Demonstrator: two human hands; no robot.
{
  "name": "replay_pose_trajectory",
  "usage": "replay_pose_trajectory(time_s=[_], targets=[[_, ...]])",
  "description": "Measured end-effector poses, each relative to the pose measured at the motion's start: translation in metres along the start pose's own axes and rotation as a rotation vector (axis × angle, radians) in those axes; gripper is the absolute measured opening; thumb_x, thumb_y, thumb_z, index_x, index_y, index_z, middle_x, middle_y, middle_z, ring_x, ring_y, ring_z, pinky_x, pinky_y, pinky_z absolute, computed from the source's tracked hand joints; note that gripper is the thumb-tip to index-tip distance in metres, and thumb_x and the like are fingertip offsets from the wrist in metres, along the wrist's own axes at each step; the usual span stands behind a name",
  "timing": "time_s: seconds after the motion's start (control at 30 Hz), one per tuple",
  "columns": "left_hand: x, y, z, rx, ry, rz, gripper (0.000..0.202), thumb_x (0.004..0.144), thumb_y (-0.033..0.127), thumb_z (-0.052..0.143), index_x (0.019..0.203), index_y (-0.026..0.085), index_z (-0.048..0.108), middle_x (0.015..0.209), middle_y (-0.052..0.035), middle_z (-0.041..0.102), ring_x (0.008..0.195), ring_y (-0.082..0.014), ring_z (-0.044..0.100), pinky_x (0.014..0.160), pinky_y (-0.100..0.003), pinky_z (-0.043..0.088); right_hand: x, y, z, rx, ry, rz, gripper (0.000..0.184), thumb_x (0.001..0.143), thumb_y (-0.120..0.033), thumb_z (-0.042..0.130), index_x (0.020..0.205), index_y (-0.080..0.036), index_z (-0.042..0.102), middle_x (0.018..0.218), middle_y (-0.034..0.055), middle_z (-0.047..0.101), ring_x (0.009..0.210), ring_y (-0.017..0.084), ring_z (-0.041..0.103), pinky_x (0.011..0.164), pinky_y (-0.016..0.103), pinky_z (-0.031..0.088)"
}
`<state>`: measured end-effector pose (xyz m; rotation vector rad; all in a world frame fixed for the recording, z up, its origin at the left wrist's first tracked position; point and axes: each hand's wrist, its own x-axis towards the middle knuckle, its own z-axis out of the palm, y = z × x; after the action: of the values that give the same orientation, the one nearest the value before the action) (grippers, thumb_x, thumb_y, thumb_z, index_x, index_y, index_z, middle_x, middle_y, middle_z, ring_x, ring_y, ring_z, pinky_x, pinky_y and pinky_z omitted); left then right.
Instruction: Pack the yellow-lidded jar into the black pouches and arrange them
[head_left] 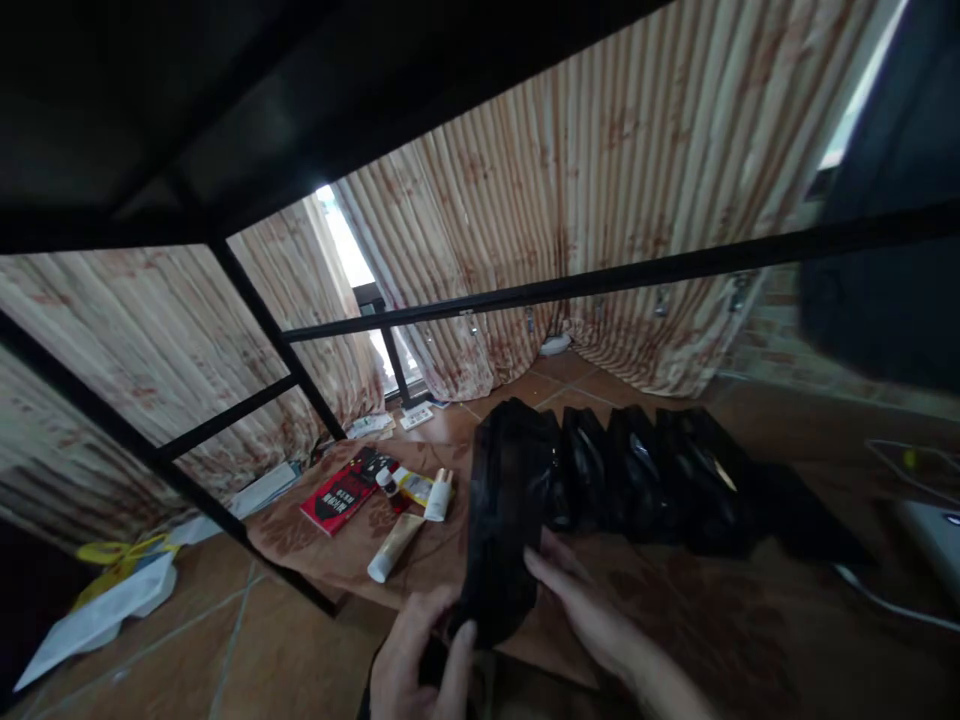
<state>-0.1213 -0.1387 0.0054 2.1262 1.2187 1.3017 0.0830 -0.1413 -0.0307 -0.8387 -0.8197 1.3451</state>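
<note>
In front of me a glossy black bag (pixel 506 510) stands tilted over the near edge of the brown patterned cloth. My left hand (pixel 427 650) pinches its lower left corner, with thumb and fingers closed round the edge. Against the lower right side presses my right hand (pixel 581 595), its fingers closed on the bag and partly hidden by it. Several similar black bags (pixel 649 475) stand in a row just to the right. What the bags hold cannot be seen.
On the cloth (pixel 292 525) at left lie a red book (pixel 341 495), a brown bottle (pixel 392 492) with a white cap, a yellow packet (pixel 415 486), a white tube (pixel 439 497) and a gold tube (pixel 396 548). A black metal frame (pixel 525 297) crosses before patterned curtains (pixel 487 210).
</note>
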Motion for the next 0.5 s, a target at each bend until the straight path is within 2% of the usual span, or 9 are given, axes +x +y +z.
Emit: replay_pose_trajectory(time_s=[0.13, 0.2, 0.27, 0.37, 0.5], targets=[[-0.001, 0.028, 0.004, 0.022, -0.192, 0.283, 0.046, 0.081, 0.028, 0.069, 0.125, 0.038, 0.064, 0.089, -0.0036, 0.073, 0.077, -0.0230, 0.068, 0.067, -0.033, 0.059, -0.009, -0.019, -0.002, 0.091, 0.059, -0.053, 0.049, 0.077, -0.055, 0.075, 0.117, -0.027, 0.071, 0.128, 0.0038, 0.068, 0.132, 0.027, 0.051, 0.117, 0.047, 0.028], [-0.005, 0.043, 0.007, 0.006, -0.241, 0.302, 0.042, 0.082, 0.031, 0.068, 0.124, 0.038, 0.066, 0.091, -0.0053, 0.072, 0.080, -0.0242, 0.068, 0.069, -0.035, 0.059, -0.017, -0.027, -0.004, 0.163, 0.026, -0.064, 0.049, 0.076, -0.054, 0.076, 0.116, -0.027, 0.071, 0.127, 0.0034, 0.069, 0.132, 0.027, 0.052, 0.116, 0.045, 0.030], [-0.012, 0.057, 0.009, -0.012, -0.259, 0.248, 0.034, 0.085, 0.036, 0.064, 0.118, 0.035, 0.070, 0.096, -0.0076, 0.072, 0.089, -0.0267, 0.069, 0.076, -0.039, 0.060, -0.027, -0.031, -0.006, 0.231, -0.055, -0.069, 0.048, 0.077, -0.049, 0.077, 0.119, -0.026, 0.069, 0.125, 0.0035, 0.070, 0.128, 0.025, 0.056, 0.113, 0.042, 0.034], [-0.024, 0.077, 0.009, -0.065, -0.283, 0.132, 0.032, 0.088, 0.041, 0.059, 0.117, 0.032, 0.071, 0.109, -0.0094, 0.071, 0.106, -0.0296, 0.066, 0.093, -0.043, 0.056, -0.047, -0.029, -0.007, 0.285, -0.133, -0.019, 0.045, 0.076, -0.040, 0.080, 0.117, -0.024, 0.069, 0.114, 0.0035, 0.074, 0.109, 0.023, 0.067, 0.103, 0.040, 0.044], [-0.036, 0.099, 0.000, -0.270, -0.334, -0.091, 0.039, 0.094, 0.045, 0.051, 0.126, 0.027, 0.065, 0.125, -0.0074, 0.068, 0.121, -0.0281, 0.060, 0.106, -0.042, 0.048, -0.079, -0.015, -0.012, 0.328, -0.084, 0.031, 0.041, 0.079, -0.038, 0.078, 0.115, -0.022, 0.068, 0.108, 0.0036, 0.076, 0.096, 0.020, 0.071, 0.092, 0.033, 0.048]])
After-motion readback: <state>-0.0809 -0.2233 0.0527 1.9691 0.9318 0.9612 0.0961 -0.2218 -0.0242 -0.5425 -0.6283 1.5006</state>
